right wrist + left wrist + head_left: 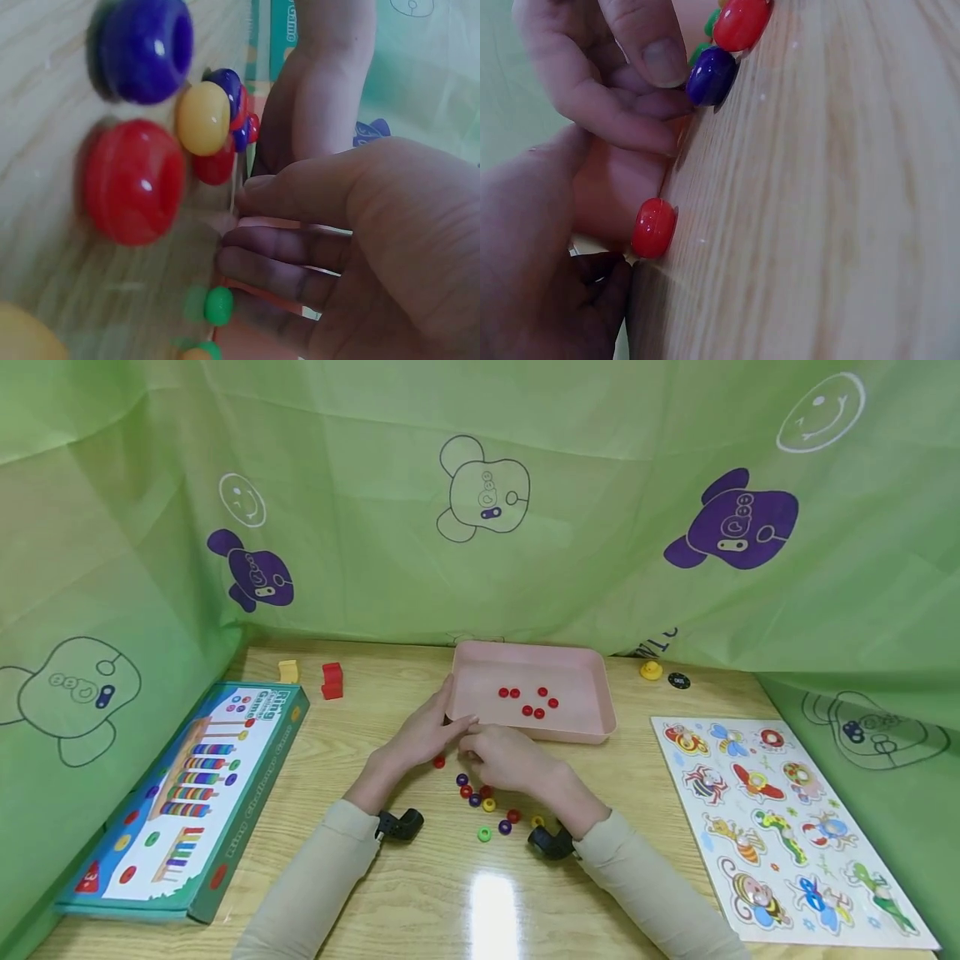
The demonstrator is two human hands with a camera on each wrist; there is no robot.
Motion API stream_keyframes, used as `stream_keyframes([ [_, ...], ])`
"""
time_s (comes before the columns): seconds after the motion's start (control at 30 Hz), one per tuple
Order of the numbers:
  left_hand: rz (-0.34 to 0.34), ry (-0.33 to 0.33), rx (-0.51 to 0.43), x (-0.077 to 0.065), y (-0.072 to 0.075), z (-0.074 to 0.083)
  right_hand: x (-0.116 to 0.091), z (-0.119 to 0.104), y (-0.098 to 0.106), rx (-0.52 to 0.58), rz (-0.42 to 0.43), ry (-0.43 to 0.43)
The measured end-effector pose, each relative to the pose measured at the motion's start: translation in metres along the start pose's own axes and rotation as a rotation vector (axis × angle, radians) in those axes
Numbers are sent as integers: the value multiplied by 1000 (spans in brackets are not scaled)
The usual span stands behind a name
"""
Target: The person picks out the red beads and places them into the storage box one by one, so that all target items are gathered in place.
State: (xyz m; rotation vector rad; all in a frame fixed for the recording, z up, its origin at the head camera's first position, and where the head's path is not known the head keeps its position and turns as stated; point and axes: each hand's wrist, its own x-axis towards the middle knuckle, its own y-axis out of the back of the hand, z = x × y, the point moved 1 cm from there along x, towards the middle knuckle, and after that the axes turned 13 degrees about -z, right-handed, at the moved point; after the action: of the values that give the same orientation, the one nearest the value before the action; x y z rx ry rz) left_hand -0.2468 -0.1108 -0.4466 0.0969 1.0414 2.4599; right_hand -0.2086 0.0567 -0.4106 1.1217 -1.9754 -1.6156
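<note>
At the front left corner of the pink tray (607,710), my left hand (420,731) rests its fingers along the side wall, thumb stretched to the right. My right hand (510,758) is low over the table by the tray's front wall, fingers bent. In the right wrist view its thumb and fingertips show no ring between them. A blue ring (711,76) stands near its thumb in the left wrist view. Close to the left hand lies a red ring (654,228). A green ring (219,305) is by the right hand's lower fingertips.
Several red rings (527,710) lie in the tray. Purple, red and yellow rings (489,805) and a green ring (484,833) lie nearer me. The ring game box (225,777) is at left, an insect puzzle board (787,835) at right. A yellow duck (651,670) sits behind.
</note>
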Motion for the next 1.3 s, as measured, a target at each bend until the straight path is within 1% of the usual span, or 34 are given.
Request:
stream_keyframes([
  [0.07, 6, -18, -9, 1, 1, 0, -1, 3, 3, 10, -1, -6],
  [0.17, 4, -26, -12, 1, 1, 0, -4, 8, 10, 82, -14, -30],
  [0.23, -1, -17, -13, 1, 1, 1, -8, 11, 15, 151, -32, -55],
  [0.27, -5, -1, -8, 0, 1, 1, -10, 13, 18, 186, -39, -66],
  [0.37, -13, 9, -11, 1, 2, 2, -18, 16, 25, 254, -63, -113],
  [0.53, -11, 7, -19, 1, 1, 2, -32, 20, 32, 258, -87, -162],
  [0.63, -10, 21, -17, 1, 0, 2, -40, 22, 32, 205, -68, -145],
  [0.67, -13, 31, -12, 1, 0, 2, -43, 23, 31, 191, -56, -139],
  [0.77, -14, 33, -12, 0, 0, 2, -51, 25, 28, 141, -10, -123],
  [0.83, -16, 35, -10, 0, 0, 2, -58, 22, 27, 154, -3, -105],
  [1.0, -17, 32, -5, 0, 0, 2, -70, 8, 21, 170, -28, 19],
  [1.07, -15, 30, -6, 0, 0, 2, -71, 3, 17, 145, -32, 64],
  [1.17, -14, 27, -9, -1, 0, 2, -67, -2, 9, 130, -43, 107],
  [1.3, -16, 19, 4, -1, 0, 1, -62, -5, -1, 85, -53, 130],
])
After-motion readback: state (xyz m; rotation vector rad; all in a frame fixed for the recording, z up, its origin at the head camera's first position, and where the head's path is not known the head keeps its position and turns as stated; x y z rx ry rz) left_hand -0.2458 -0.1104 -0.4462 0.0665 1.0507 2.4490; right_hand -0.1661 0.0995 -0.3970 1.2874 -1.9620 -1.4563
